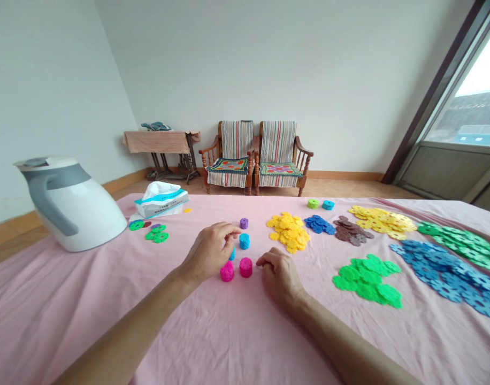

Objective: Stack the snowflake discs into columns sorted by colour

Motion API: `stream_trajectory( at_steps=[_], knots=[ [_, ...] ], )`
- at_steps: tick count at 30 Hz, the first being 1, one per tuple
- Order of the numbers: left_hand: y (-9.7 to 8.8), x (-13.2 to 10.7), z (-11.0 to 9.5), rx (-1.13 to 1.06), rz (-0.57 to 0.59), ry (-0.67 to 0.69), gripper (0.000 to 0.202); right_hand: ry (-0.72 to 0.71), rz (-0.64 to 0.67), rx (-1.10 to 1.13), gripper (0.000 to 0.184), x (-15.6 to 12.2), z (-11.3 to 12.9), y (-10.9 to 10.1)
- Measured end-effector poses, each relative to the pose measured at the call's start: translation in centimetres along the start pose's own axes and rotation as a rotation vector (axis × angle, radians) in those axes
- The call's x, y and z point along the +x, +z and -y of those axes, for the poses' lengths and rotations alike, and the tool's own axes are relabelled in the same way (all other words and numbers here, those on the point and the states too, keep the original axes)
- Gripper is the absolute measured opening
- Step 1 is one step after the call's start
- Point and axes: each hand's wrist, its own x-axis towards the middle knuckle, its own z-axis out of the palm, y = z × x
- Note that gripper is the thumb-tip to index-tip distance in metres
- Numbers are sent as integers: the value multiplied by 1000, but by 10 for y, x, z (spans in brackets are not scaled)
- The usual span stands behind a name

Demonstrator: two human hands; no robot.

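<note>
My left hand is over the pink cloth, index finger stretched out and apart from the thumb, with nothing visible in it. Its fingers partly cover a blue stack of notched discs. Just past the fingertips are a second blue stack and a small purple stack. Two magenta stacks, a left one and a right one, stand between my hands. My right hand rests on the cloth with curled fingers, its index fingertip close beside the right magenta stack; nothing shows in it.
Loose disc piles lie to the right: yellow, dark blue, brown, bright green and blue. Lime and blue stacks stand behind. A white jug and a tissue pack are left.
</note>
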Motion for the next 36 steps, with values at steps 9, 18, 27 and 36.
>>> stream_trajectory(
  at_steps=[9,18,27,36],
  knots=[
    [6,-9,3,165,171,-12,28,-125,49,-28,37,-2,10,-4],
    [12,-12,-3,262,277,66,29,-189,76,-282,22,-6,17,-6],
    [12,-12,-9,267,287,71,27,-199,75,-286,21,-6,15,-4],
    [15,-13,-5,285,290,71,24,-204,80,-284,21,-6,15,-5]
  ],
)
